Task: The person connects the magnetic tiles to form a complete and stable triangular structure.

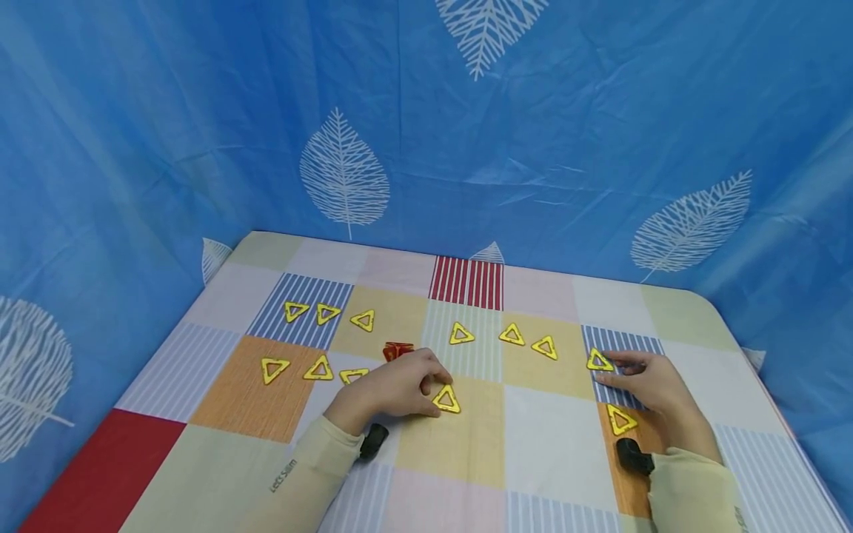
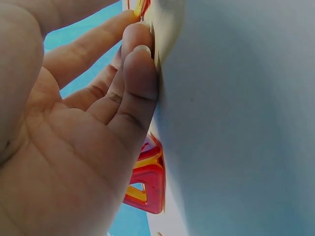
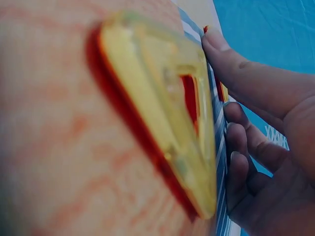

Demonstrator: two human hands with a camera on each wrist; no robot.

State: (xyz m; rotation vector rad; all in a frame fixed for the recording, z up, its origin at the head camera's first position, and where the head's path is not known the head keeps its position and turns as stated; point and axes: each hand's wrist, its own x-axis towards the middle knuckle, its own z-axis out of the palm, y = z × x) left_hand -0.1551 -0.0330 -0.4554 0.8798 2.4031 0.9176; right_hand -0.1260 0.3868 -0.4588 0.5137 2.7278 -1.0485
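My left hand (image 1: 393, 386) curves thumb and index finger to the edges of a yellow triangle tile (image 1: 447, 400), a flat frame with an open centre. In the left wrist view, a sliver of this tile (image 2: 140, 7) shows at the index fingertip. Just behind that hand stands a small red piece (image 1: 397, 350), partly hidden by it. On the right, my right hand (image 1: 651, 381) has its thumb and index finger about another triangle tile (image 1: 599, 360) on the blue striped patch. Near its wrist lies a further triangle tile (image 1: 621, 420), large and close in the right wrist view (image 3: 162, 113).
Several yellow triangles (image 1: 326, 314) lie in two rows at the left, some pointing different ways. Three more (image 1: 512, 334) lie between the hands, farther back. A patchwork cloth (image 1: 460, 459) covers the table, with a blue leaf-print curtain (image 1: 426, 133) around it.
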